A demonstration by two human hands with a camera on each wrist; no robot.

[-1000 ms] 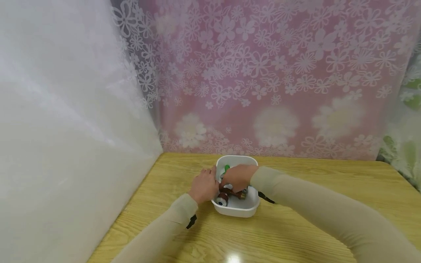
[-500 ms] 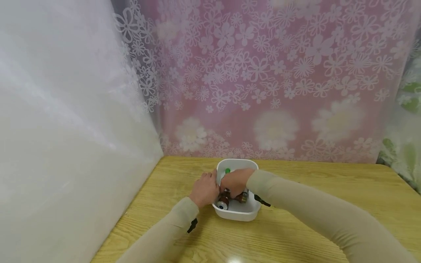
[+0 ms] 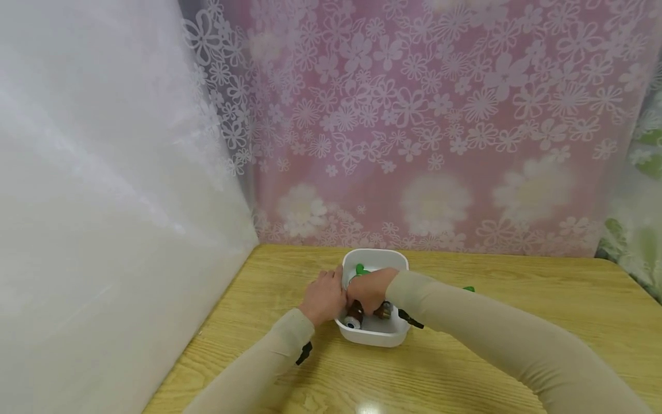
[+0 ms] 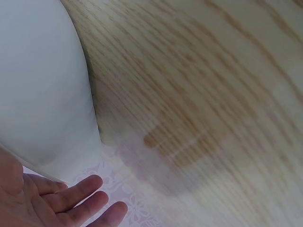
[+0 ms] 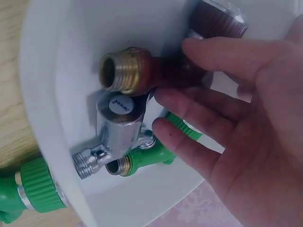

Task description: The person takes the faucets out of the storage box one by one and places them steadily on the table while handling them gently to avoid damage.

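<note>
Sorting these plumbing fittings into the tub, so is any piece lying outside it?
Yes: one green fitting lies on the wooden table just outside the white tub, while the brass-threaded and chrome ones sit inside.

Wooden table, pink floral curtain, white sheet at left

- White tub on a light oak-grain table.
- In the tub: dark red fitting with brass thread, chrome valve, green fitting.
- Behind the tub: pink curtain with white flowers.
- Beige sleeves.
</note>
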